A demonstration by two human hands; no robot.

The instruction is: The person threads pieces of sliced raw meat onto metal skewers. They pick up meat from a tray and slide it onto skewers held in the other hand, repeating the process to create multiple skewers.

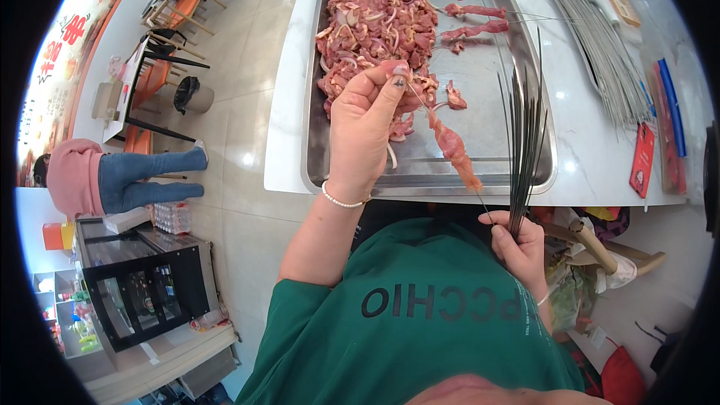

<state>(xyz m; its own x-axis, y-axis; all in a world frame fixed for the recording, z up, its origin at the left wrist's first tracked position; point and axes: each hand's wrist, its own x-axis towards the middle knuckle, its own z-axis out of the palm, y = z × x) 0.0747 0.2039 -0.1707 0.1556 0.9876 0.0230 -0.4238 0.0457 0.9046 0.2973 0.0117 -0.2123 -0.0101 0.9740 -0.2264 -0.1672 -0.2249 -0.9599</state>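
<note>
My left hand (365,107) is raised over the metal tray (484,140), its thumb and fingertips pinched at the upper end of a thin skewer. Raw meat (453,149) is threaded along that skewer, whose lower end is at my right hand (517,242). The right fingers also grip a bundle of dark thin skewers (524,146), pointing away from me. A heap of raw meat with sliced onion (382,17) fills the tray's left side. Two loaded skewers (478,28) lie at its upper right. Whether my left fingertips also hold meat is hidden.
On the white table, right of the tray, lie many thin metal skewers (607,56), a red packet (642,160) and a blue-edged plastic bag (672,118). The tray's raised rim stands near the table's front edge. A person in pink (76,177) is far left.
</note>
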